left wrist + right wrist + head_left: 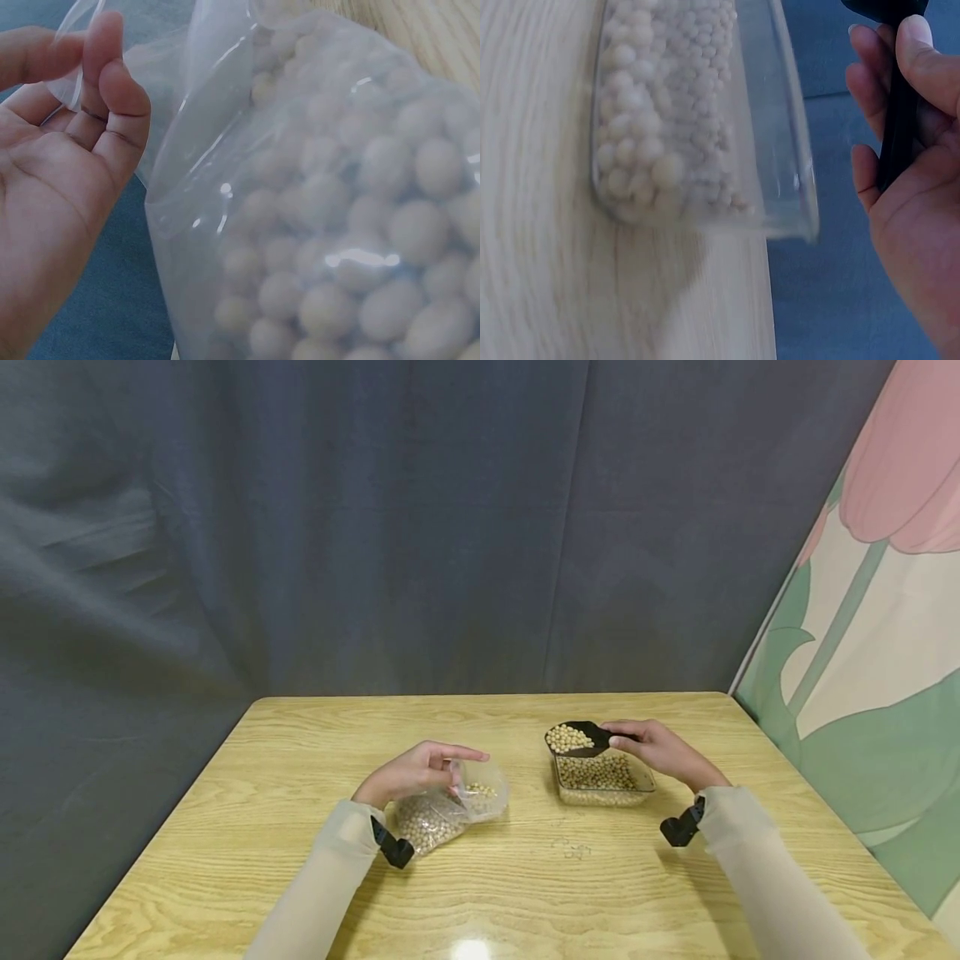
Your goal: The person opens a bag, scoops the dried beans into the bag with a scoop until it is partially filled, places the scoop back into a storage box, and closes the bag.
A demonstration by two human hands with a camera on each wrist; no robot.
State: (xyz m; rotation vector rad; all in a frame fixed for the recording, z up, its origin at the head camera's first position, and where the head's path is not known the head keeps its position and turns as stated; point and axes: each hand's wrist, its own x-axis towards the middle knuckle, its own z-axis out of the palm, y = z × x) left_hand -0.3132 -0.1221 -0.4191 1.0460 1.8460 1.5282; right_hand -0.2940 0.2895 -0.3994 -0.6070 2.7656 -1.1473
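My left hand (408, 772) pinches the rim of a clear plastic bag (431, 822) partly filled with pale round beans; its mouth gapes toward the right. In the left wrist view, the bag's edge runs between the thumb and fingers (112, 82). My right hand (660, 750) grips a black scoop (598, 739) by its handle. Beans (567, 739) lie heaped in the scoop's bowl, which is over the far left edge of a glass container (643, 792). More of the same beans fill part of that container, as the right wrist view also shows.
Both things stand on a wooden table (480, 885), the bag left of the container. Faint marks (572, 848) show on the tabletop in front of the container. A dark curtain (420, 543) hangs behind the table, and a flower-painted panel (885, 635) stands at the right.
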